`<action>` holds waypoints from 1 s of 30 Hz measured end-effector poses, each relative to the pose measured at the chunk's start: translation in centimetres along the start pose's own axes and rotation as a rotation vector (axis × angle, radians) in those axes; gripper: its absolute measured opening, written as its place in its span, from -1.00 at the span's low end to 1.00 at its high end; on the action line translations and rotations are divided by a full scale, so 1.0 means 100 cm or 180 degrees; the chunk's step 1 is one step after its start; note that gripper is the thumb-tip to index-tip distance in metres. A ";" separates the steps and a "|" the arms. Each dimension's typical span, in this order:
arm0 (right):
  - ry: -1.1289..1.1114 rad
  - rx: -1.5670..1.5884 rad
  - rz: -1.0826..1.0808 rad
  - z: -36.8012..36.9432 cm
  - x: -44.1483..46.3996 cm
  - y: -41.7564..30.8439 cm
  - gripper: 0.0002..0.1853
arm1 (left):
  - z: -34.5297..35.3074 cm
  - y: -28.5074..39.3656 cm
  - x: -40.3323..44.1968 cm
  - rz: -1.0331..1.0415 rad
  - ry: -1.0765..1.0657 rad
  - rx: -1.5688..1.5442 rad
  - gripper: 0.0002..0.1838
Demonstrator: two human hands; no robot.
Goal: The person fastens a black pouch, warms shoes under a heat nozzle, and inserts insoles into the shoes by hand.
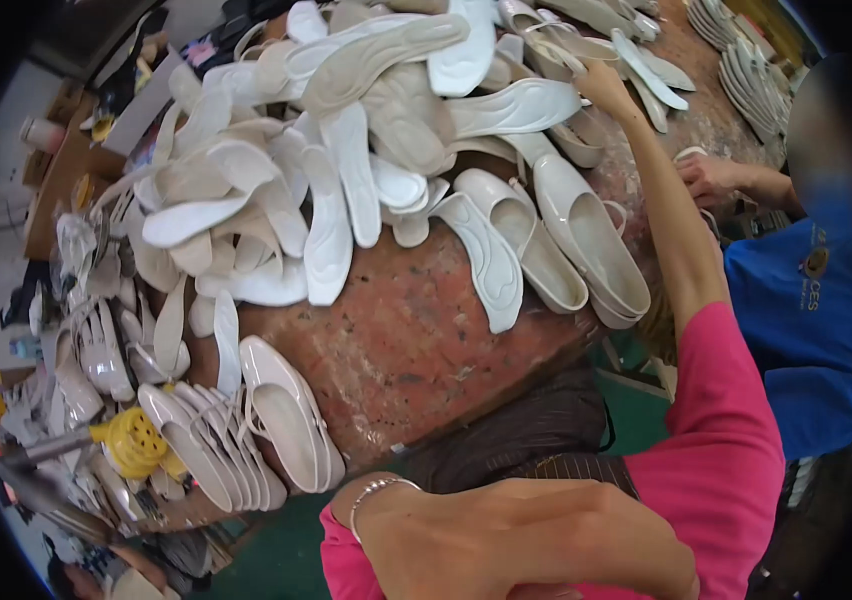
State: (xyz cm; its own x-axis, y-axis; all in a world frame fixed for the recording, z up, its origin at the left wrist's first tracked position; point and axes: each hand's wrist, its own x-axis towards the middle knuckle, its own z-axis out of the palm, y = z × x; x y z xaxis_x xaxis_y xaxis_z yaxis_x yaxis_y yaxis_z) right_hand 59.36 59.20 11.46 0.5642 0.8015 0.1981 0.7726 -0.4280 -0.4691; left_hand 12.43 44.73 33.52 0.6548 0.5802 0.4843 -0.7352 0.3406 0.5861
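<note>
My left hand (536,535), with a beaded bracelet at the wrist, is large at the bottom centre. Its fingers curl under, and what they hold, if anything, is hidden. At the upper right my right hand (602,86) is closed on a beige shoe (554,58) in the pile. Below it, two glossy beige strap shoes lie side by side, a left one (521,235) and a right one (591,235). A white insole (486,262) rests beside them. Many white and beige insoles (329,225) are heaped to the left.
The worn red table (396,330) has a front edge near my body. Nested beige shoes (211,450) stand at the lower left by a yellow tool (133,443). A co-worker in blue (796,310) is at the right, a hand (711,178) near the table.
</note>
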 end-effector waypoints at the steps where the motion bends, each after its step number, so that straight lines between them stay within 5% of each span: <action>1: 0.0069 -0.0481 -0.0093 0.012 0.007 0.006 -0.47 | -0.003 -0.001 -0.004 0.0057 -0.0046 0.0018 -0.66; 3: -0.0253 -0.0757 -0.0385 0.016 0.013 0.008 -0.50 | -0.011 0.001 -0.015 0.0237 -0.0176 0.0191 -0.60; 8: 0.0660 -0.0799 -0.1661 0.032 0.096 0.111 -0.56 | -0.050 0.020 -0.068 0.0442 -0.0477 0.1431 -0.42; 11: 0.0677 0.0496 -0.0105 -0.036 0.087 0.041 -0.60 | -0.082 0.022 -0.108 -0.0176 0.0049 0.2322 -0.30; 12: 0.1115 0.1361 -0.0345 -0.050 0.058 0.004 -0.54 | -0.086 0.021 -0.122 -0.1105 0.0746 0.1964 -0.21; 13: 0.1097 0.1556 -0.0472 -0.066 0.020 -0.048 -0.56 | -0.095 0.013 -0.130 -0.1332 0.1277 0.1804 -0.21; 17: 0.0982 0.1687 -0.1070 -0.069 -0.151 -0.192 -0.67 | -0.129 -0.012 -0.141 -0.1096 0.1718 0.1517 -0.12; 18: 0.0770 0.1392 -0.0793 -0.060 -0.198 -0.210 -0.67 | -0.133 -0.015 -0.138 -0.0856 0.1751 0.1416 -0.07; 20: 0.0386 0.1599 -0.2049 -0.035 -0.285 -0.242 -0.50 | -0.139 -0.019 -0.131 -0.0594 0.1961 0.1439 0.01; 22: -0.1640 0.1860 -0.2515 -0.027 -0.330 -0.257 -0.36 | -0.142 -0.021 -0.126 -0.0591 0.2321 0.1687 0.07; 23: -0.1764 0.2236 -0.2451 -0.017 -0.342 -0.266 -0.39 | -0.145 -0.027 -0.132 -0.0616 0.2701 0.2908 0.07; 24: -0.1885 0.2605 -0.2363 -0.010 -0.349 -0.270 -0.42 | -0.146 -0.028 -0.143 -0.0793 0.3287 0.1857 0.04; 28: -0.3201 0.3617 -0.0309 -0.009 -0.340 -0.231 -0.46 | -0.170 -0.021 -0.197 -0.1825 0.2727 0.1826 -0.10; 30: -0.2990 0.4541 0.0526 -0.004 -0.330 -0.222 -0.40 | -0.176 -0.025 -0.210 -0.2117 0.2377 0.1790 -0.23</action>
State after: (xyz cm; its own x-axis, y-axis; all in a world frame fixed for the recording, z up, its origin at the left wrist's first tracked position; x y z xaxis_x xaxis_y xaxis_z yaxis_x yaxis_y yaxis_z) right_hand 23.71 42.05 15.69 -0.1486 0.9647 -0.2174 -0.4164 -0.2604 -0.8711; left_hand -2.61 44.74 10.41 0.4790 0.7673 -0.4263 0.0229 0.4745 0.8799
